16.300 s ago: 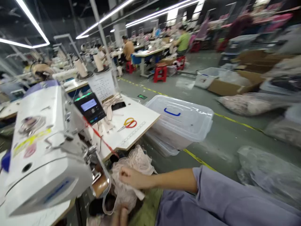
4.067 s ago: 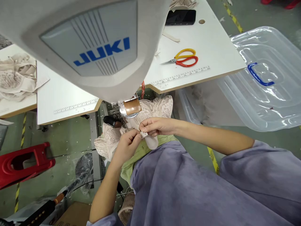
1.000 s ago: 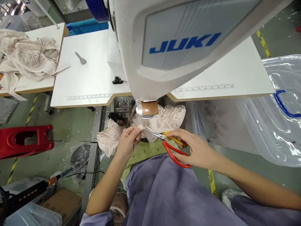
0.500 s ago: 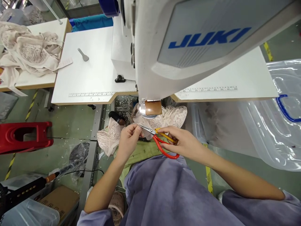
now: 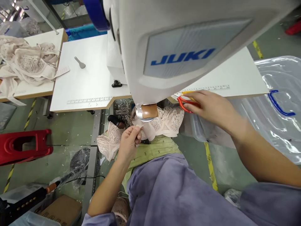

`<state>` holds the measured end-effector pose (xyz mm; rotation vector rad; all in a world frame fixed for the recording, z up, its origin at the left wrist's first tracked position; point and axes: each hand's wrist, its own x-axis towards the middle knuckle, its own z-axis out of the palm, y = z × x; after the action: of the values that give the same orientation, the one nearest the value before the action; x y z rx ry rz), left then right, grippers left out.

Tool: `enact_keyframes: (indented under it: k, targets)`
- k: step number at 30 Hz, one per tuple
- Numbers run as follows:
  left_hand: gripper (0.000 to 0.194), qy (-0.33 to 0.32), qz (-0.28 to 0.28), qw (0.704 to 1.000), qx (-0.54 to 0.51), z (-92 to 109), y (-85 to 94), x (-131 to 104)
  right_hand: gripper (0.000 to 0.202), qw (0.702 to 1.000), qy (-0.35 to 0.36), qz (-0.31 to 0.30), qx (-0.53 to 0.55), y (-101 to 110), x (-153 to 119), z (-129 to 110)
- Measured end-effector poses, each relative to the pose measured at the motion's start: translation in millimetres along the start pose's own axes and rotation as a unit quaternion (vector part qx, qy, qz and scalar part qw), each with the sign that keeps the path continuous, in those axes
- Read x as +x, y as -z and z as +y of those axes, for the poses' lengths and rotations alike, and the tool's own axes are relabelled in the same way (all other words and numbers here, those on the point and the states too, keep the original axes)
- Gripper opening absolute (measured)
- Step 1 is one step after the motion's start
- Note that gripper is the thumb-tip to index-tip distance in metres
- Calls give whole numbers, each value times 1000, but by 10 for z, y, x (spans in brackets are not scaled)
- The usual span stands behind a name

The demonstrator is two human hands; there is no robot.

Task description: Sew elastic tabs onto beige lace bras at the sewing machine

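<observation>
Below the sewing machine head (image 5: 188, 56), my left hand (image 5: 130, 138) pinches the edge of a pale pink lace bra (image 5: 170, 121) between thumb and fingertips. One lace cup of it hangs to the left of that hand, and the other lies to the right, under the machine's needle end. My right hand (image 5: 209, 105) is at the front edge of the white table, right of the machine, closed around scissors (image 5: 182, 103) with red handles. A yellow length shows along the scissors under my fingers. Their blades point left and are partly hidden by the table edge and blur.
A pile of pale lace garments (image 5: 30, 61) lies on the left table. A grey spoon-shaped piece (image 5: 80, 62) rests on the white tabletop (image 5: 91, 75). A red stool (image 5: 25, 146) stands at left; a clear plastic bin (image 5: 279, 81) with a blue handle is at right.
My right hand has moved up and to the right with the scissors, away from my left hand. The left hand still pinches the bra's edge. The view has shifted slightly.
</observation>
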<state>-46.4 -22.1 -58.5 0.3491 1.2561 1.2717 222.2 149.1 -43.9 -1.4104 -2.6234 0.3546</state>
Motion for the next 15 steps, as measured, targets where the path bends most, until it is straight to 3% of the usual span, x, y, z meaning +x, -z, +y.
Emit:
enact_keyframes:
  k: [2,4,6,8,10,13,14,15]
  targets:
    - [29,29,-32,999,14,32,-35,-9,44,997,40,64,-19,-13,82,-138]
    - [24,77,-93,992,38,84,-81,-39,48,989,120,77,39,-130,17,-416]
    - [19,128,-178,972,86,146,-125,-76,40,962,241,0,126,-308,-133,-692]
    - [21,142,-232,950,154,185,-136,-112,34,931,302,-92,182,-466,-268,-842]
    - [22,68,-183,950,242,148,-95,-152,34,942,256,-121,181,-553,-319,-835]
    - [22,-132,6,936,326,-119,14,-212,30,983,56,-45,167,-552,-273,-681]
    - [27,-170,38,933,316,-256,35,-219,29,979,-24,-15,202,-534,-254,-644]
    - [38,-172,30,943,282,-403,36,-214,28,959,-96,1,268,-516,-243,-631]
